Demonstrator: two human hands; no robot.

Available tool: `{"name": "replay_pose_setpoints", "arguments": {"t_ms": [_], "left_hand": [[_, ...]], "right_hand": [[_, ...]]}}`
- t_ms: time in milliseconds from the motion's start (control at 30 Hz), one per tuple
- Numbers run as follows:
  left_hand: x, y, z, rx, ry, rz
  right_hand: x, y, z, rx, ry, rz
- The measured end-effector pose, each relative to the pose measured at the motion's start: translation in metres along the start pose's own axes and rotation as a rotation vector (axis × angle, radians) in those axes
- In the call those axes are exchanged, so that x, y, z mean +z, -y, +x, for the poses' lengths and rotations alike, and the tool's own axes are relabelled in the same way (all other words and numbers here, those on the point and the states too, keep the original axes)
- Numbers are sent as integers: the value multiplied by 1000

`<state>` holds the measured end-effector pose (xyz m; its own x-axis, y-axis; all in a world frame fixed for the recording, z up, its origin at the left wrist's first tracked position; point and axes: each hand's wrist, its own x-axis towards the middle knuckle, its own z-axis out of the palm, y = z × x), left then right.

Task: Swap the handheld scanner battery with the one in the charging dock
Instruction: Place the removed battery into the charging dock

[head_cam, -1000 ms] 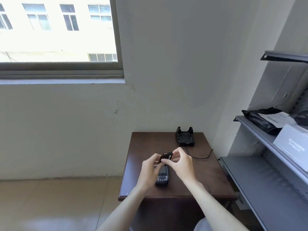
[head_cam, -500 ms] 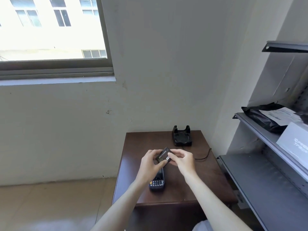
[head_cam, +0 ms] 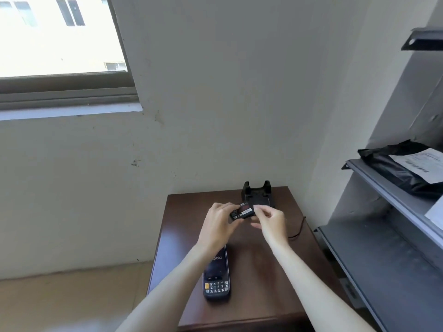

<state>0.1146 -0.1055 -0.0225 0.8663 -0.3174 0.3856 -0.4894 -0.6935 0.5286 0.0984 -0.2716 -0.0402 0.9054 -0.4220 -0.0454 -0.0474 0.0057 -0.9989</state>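
Observation:
A black handheld scanner [head_cam: 217, 276] with a keypad lies face up on the dark brown table [head_cam: 259, 283], partly under my left forearm. Both hands hold a small black battery [head_cam: 242, 212] with a red and white label above the table. My left hand [head_cam: 219, 224] pinches its left end and my right hand [head_cam: 271, 220] pinches its right end. The black charging dock [head_cam: 257, 194] stands at the table's back edge, just behind the battery. Whether the dock holds a battery is hidden.
A thin black cable [head_cam: 298, 227] runs from the dock to the table's right edge. Grey metal shelves [head_cam: 388, 259] stand close on the right, with a black parcel bag [head_cam: 402, 168] on one. A wall and window [head_cam: 57, 44] are behind.
Both hands have carried the battery away from the scanner, toward the dock at the back of the table. The scanner stays flat on the table. The head has moved closer.

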Motion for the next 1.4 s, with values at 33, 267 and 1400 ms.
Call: {"name": "replay_pose_setpoints", "arguments": {"t_ms": [33, 267, 1400], "left_hand": [[3, 2, 8, 20, 15, 17], [39, 21, 59, 134, 161, 134], [89, 23, 113, 196, 352, 143]], "right_hand": [[-4, -2, 7, -46, -29, -111], [-37, -16, 53, -206, -76, -508], [-43, -46, 87, -198, -18, -484]]}}
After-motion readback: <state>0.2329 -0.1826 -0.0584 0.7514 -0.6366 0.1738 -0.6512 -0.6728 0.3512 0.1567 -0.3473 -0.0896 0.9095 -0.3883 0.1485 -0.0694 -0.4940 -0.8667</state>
